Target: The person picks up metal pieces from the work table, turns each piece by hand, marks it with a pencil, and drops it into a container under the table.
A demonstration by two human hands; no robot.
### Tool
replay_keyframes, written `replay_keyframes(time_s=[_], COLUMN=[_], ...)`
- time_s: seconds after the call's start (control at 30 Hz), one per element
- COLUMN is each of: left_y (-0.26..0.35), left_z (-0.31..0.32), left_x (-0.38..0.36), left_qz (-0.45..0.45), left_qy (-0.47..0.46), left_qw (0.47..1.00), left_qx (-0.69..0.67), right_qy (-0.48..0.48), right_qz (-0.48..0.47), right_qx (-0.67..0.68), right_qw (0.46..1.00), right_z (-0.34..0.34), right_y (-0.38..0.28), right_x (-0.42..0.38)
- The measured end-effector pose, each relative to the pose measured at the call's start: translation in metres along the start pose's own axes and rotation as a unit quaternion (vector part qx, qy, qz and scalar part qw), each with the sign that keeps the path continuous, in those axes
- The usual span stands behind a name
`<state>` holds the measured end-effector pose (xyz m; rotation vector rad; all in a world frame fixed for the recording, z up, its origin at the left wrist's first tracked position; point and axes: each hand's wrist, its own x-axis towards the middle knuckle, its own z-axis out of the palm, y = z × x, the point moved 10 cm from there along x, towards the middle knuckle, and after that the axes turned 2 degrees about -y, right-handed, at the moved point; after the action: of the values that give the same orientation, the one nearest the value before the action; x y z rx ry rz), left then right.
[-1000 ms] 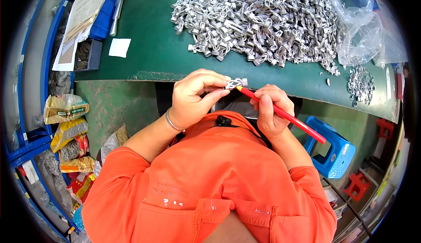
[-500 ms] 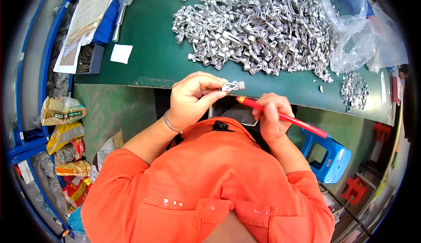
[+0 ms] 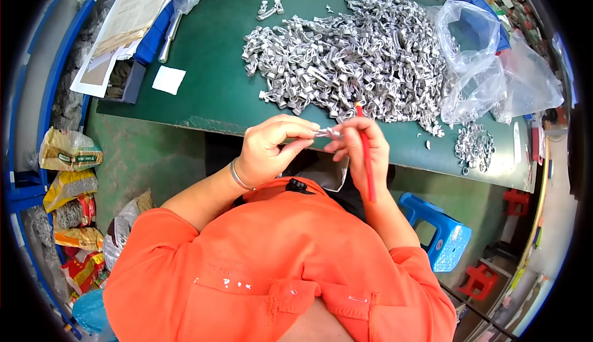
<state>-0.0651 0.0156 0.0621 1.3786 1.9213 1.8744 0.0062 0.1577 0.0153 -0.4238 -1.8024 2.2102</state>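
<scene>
My left hand (image 3: pixel 272 147) pinches a small silver coiled metal part (image 3: pixel 327 132) between thumb and fingers, just in front of the table's near edge. My right hand (image 3: pixel 361 150) holds a red pencil (image 3: pixel 365 157) upright along the palm, and its fingertips touch the same metal part. A large heap of the same silver parts (image 3: pixel 352 52) lies on the green table (image 3: pixel 210 83) beyond both hands.
A small pile of metal rings (image 3: pixel 472 144) lies at the table's right, beside clear plastic bags (image 3: pixel 488 64). A white paper slip (image 3: pixel 168 79), papers and a blue tray (image 3: pixel 133 21) sit at left. A blue stool (image 3: pixel 441 240) stands on the floor; food packets (image 3: pixel 68 181) fill shelves left.
My right hand has turned the pencil from slanting to upright and moved in until its fingertips meet the metal part. My left hand keeps hold of the part.
</scene>
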Motion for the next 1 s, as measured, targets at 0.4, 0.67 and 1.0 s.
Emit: replay_keyframes(time_s=[0.4, 0.67, 1.0], left_y=[-0.034, -0.03, -0.054], left_z=[0.002, 0.006, -0.016], left_x=[-0.008, -0.006, -0.014], left_qz=[-0.12, -0.077, -0.125], left_qy=[0.033, 0.009, 0.068], left_qw=[0.981, 0.995, 0.986], left_qx=[-0.152, -0.055, -0.09], right_qy=[-0.008, 0.035, 0.401], right_qz=[-0.24, -0.371, -0.326], right_qx=[-0.077, -0.291, -0.389], right_qw=[0.968, 0.881, 0.763], right_z=[0.015, -0.003, -0.21], right_y=[-0.031, -0.07, -0.16], right_x=[-0.014, -0.029, 0.005])
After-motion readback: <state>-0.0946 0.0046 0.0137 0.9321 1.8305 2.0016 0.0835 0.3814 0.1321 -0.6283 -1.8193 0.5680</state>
